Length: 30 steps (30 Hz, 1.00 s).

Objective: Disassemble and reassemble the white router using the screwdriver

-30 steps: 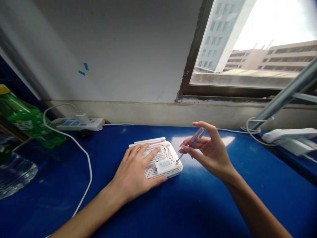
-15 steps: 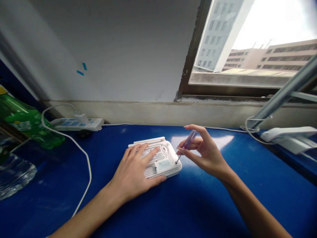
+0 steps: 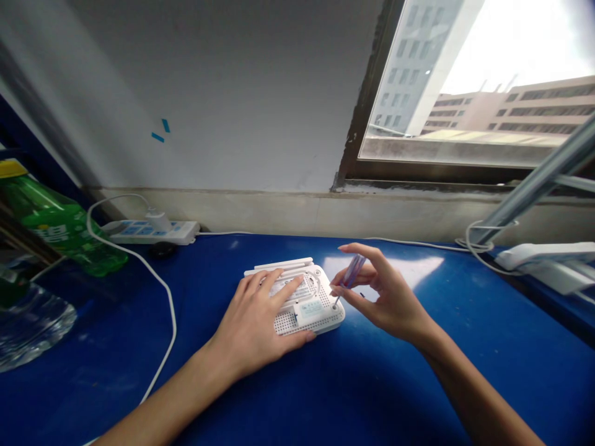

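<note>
Open blue tabletop [image 3: 502, 341] right of the right hand [image 3: 389, 297], white cable [image 3: 173, 316] across the left, clear bottle [image 3: 39, 325] beyond, wall [image 3: 242, 105] behind

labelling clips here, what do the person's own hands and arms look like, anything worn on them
The left hand and right hand are bare: no gloves, no rings that I can make out. Neither wrist shows a watch or bracelet. No sleeve is in view on the left forearm or right forearm.
</note>
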### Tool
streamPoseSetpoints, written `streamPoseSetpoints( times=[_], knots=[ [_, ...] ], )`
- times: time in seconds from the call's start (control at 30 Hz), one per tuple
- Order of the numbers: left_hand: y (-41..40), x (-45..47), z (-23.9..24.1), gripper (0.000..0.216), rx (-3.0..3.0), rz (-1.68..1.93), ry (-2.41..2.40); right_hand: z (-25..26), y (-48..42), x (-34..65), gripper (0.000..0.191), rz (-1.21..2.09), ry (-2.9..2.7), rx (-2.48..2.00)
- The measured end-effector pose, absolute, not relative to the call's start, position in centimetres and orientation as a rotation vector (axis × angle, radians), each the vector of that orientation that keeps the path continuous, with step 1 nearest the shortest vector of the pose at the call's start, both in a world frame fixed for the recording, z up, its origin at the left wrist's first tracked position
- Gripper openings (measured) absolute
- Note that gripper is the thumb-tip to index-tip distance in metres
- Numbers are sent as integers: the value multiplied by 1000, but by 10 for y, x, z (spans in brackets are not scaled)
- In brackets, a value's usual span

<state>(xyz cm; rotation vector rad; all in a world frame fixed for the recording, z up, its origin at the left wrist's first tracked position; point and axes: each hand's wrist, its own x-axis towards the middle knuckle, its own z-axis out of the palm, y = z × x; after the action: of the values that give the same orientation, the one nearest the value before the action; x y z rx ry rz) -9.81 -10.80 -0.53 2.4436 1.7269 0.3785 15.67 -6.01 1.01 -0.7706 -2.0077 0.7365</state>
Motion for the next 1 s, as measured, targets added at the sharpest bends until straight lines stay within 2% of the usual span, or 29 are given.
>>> streamPoseSetpoints(
  times=[0.17,0.23,0.37,0.6,0.77,0.9,1.0],
  knots=[
    [-107,-98,-5,92,2437,357,1726,23,-70,155,60,476,-2197,-728],
    [-107,-99,-5,93,2438,357,1718,31,-73,156,47,472,-2206,-690],
    [-108,-101,-6,94,2450,384,1692,37,-75,157,40,467,-2148,-679],
    [-104,-105,-5,92,2479,398,1633,35,-77,153,23,76,-2132,-666],
    [-101,-108,-4,93,2487,366,1603,37,-79,149,41,212,-2196,-640],
    [-101,-109,-4,93,2490,366,1594,40,-80,148,32,317,-2135,-589],
    [-101,-110,-5,92,2507,378,1577,41,-80,147,27,269,-2137,-584]
  ],
)
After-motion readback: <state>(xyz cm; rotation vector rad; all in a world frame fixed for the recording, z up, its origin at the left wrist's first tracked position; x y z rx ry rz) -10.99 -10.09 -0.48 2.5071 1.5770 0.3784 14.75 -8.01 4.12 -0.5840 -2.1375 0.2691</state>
